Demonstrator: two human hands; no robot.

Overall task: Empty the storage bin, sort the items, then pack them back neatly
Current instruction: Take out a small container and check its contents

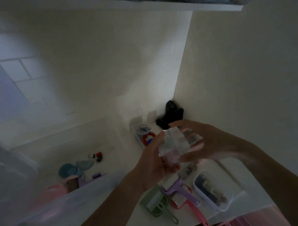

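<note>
The storage bin [46, 208] stands at the near left of the desk [112, 148], some items inside (sorting, seemingly). Left hand [153, 165] grips a clear packet [171, 143]; right hand [197, 141] cradles it, fingers loosely curled. Next: place it with matching items.

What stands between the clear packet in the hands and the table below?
Nothing blocks the way, but the table right beneath the clear packet holds a purple roller and a green comb.
</note>
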